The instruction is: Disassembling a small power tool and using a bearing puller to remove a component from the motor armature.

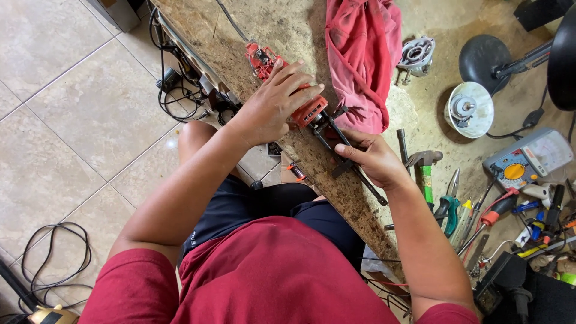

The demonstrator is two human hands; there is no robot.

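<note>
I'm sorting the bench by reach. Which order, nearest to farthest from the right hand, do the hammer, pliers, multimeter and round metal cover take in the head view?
From the right hand:
1. Hammer, just beside the hand on the bench.
2. Pliers, a little past the hammer, toward the person.
3. Round metal cover, farther up the bench.
4. Multimeter, far right.

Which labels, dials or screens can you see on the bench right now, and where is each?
Multimeter: right side of the bench, lying flat; grey rectangular case, blue panel, round orange selector knob, pale meter window at its upper end.
Red power tool: under the left hand; any label is hidden.
No packages or signs visible.
</note>
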